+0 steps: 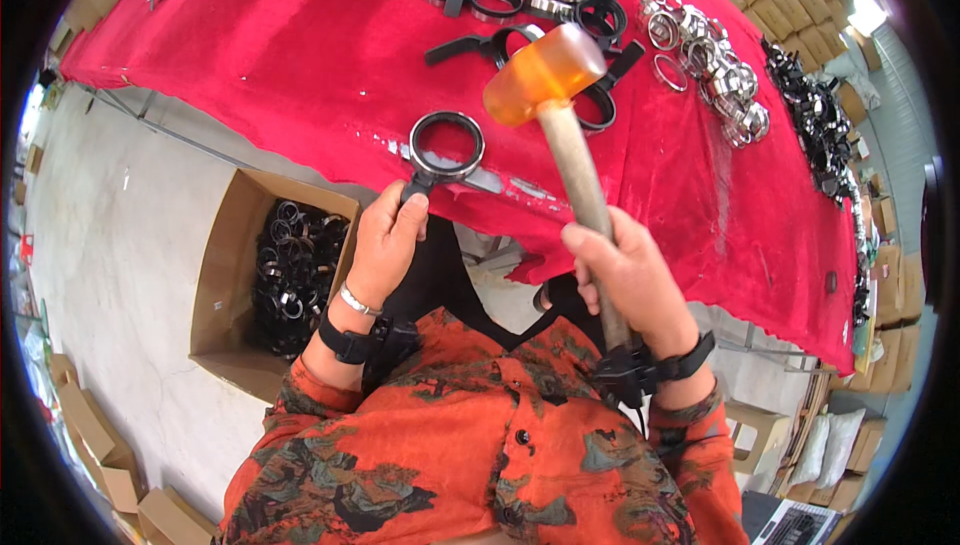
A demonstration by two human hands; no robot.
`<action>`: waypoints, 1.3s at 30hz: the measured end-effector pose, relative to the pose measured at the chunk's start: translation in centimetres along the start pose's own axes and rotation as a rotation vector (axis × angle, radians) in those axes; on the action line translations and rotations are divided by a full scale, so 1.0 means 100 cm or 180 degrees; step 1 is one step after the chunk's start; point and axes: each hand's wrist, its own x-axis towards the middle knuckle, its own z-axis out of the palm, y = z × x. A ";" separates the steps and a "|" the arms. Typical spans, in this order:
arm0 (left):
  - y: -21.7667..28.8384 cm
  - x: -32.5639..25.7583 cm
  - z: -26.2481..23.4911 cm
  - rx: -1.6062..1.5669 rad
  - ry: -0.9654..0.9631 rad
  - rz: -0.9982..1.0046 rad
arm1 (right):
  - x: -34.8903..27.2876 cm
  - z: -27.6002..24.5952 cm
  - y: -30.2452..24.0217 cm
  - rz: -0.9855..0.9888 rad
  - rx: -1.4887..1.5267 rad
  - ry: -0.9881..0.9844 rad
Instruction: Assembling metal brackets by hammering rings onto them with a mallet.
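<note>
Red cloth [300, 55] behind mallet [545, 77], grey floor [120, 215]

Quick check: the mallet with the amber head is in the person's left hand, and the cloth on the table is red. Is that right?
Not quite: the head view shows the mallet in the right hand. The left hand holds a black-handled ring instead. The amber head and red cloth are as you said.

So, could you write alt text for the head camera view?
A person's right hand grips an amber-headed mallet while the left hand holds a black-handled ring at a red-covered table. Silver rings lie on it; a cardboard box holds more ring parts.
</note>
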 end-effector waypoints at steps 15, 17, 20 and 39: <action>0.004 0.000 0.006 0.0046 0.0107 0.0039 | -0.028 0.008 0.013 -0.0617 0.0771 0.0122; 0.002 0.000 0.008 -0.0045 0.0087 0.0036 | -0.028 0.010 0.024 -0.0932 0.0504 0.0316; 0.006 0.008 0.019 -0.0202 -0.0062 0.0034 | -0.007 0.013 0.090 -0.1248 -0.1628 0.0514; -0.010 0.010 0.014 -0.0168 0.0185 0.0077 | -0.016 0.026 -0.018 -0.1651 -0.1598 0.0490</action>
